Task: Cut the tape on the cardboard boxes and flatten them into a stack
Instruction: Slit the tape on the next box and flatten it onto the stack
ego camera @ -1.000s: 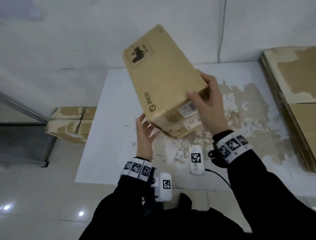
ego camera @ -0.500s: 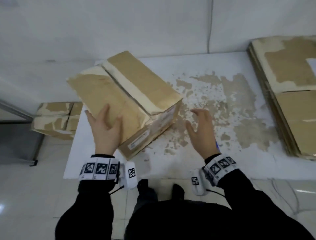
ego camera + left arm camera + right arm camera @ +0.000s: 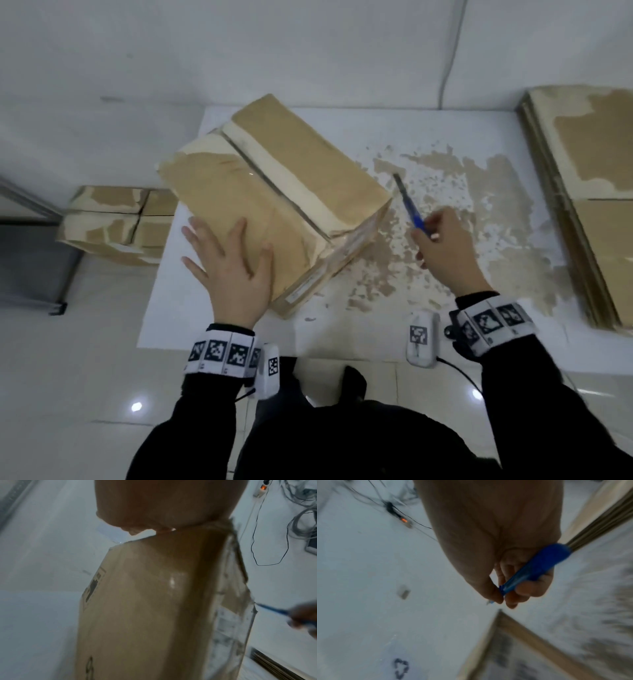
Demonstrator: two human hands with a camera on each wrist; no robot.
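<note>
Your right hand (image 3: 496,547) fills the upper middle of the wrist view, fingers curled round a blue knife handle (image 3: 537,569) that runs diagonally, thumb tip pinching its lower end. Below it, a corner of the cardboard box (image 3: 518,642) juts in, blurred. The white tabletop (image 3: 368,601) spreads left. At upper right you see the layered edges of flattened cardboard (image 3: 599,524).

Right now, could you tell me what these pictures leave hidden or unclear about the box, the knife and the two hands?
- Left hand fingers: left wrist view shows only the palm; fingers are hidden beyond it.
- Box contents and underside: hidden, flaps closed.
- Label print: too small in the head view, blurred in the left wrist view.
- Knife blade: right hand hides it in the right wrist view.
- Flattened stack: cut by the head view's right edge.
</note>
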